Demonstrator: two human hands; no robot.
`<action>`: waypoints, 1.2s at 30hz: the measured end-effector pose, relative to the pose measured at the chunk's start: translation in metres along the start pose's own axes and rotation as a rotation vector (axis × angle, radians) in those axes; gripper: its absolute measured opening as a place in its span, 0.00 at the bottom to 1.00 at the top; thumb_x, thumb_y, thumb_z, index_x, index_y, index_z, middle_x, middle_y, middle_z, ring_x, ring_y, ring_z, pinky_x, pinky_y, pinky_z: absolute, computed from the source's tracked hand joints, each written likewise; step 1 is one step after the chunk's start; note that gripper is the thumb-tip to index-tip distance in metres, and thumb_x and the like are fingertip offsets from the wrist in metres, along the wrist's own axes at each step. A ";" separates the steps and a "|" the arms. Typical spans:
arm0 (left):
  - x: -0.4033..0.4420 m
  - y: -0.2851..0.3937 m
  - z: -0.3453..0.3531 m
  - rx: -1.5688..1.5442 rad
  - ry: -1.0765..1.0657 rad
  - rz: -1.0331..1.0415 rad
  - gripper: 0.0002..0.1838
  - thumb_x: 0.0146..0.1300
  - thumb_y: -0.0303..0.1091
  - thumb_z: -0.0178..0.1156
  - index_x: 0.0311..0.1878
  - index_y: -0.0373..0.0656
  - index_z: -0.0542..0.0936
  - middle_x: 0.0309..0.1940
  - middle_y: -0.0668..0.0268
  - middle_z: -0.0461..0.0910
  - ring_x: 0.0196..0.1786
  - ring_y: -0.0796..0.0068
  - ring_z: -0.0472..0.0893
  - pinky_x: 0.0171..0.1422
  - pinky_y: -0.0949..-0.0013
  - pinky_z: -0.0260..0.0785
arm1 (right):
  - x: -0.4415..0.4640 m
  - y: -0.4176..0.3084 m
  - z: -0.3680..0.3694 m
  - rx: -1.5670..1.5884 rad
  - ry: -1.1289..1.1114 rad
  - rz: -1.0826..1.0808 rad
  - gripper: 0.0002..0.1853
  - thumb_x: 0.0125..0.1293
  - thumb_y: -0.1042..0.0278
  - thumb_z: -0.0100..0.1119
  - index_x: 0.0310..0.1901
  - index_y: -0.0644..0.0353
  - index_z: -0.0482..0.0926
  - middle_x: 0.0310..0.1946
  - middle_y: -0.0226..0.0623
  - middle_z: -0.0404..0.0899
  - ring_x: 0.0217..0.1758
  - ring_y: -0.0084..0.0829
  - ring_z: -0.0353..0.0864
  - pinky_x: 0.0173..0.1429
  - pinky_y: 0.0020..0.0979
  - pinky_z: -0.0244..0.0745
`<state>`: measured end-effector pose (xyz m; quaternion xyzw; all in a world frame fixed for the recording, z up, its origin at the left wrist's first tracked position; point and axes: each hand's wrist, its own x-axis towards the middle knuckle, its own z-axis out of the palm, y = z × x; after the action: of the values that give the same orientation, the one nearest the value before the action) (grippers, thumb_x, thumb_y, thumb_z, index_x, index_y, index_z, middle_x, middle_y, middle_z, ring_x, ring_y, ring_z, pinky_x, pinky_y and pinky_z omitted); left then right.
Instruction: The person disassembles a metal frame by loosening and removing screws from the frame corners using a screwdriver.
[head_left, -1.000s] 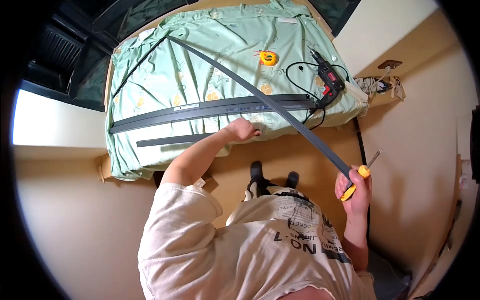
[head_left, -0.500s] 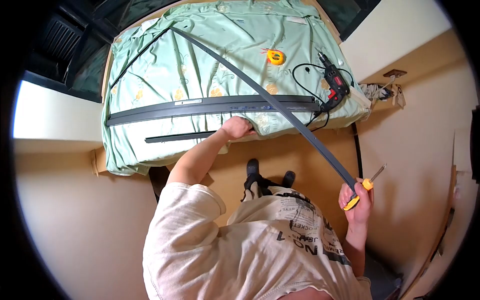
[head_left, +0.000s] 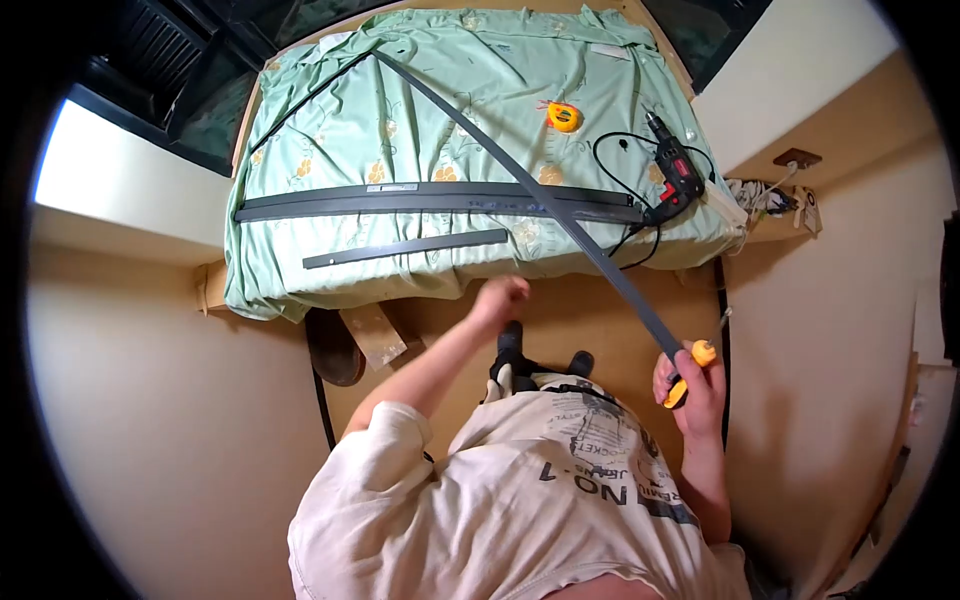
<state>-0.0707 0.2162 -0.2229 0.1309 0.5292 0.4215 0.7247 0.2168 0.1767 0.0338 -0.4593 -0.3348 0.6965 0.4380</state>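
Observation:
My left hand is in the air just off the near edge of the cloth, its fingers curled together with nothing visible in them. Beyond it, a short grey bar lies on the green cloth. At the right, my right hand is closed round a yellow-handled screwdriver, its shaft pointing up and away. The same hand grips the near end of a long grey bar. That bar slants to the cloth's far left, where it meets a thinner dark bar.
Wide grey bars lie across the cloth under the slanting bar. A yellow tape measure and a black and red drill with its cable are on the cloth. A socket is on the right wall. A box stands below the cloth's edge.
My left hand has let go of the short bar and drawn back toward me; the short bar now lies fully in view. My right hand still holds the long bar and screwdriver.

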 end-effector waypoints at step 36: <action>-0.188 0.052 0.236 -0.570 -0.680 -0.139 0.36 0.76 0.56 0.29 0.73 0.36 0.59 0.76 0.60 0.56 0.78 0.66 0.54 0.81 0.60 0.43 | -0.034 0.007 -0.022 -1.012 0.109 -0.562 0.16 0.48 0.78 0.68 0.40 0.65 0.77 0.40 0.39 0.75 0.39 0.46 0.80 0.41 0.41 0.76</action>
<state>0.0958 0.1677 0.0299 0.0211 0.1313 0.4337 0.8912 0.2420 0.1445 0.0312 -0.5402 -0.7121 0.2822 0.3486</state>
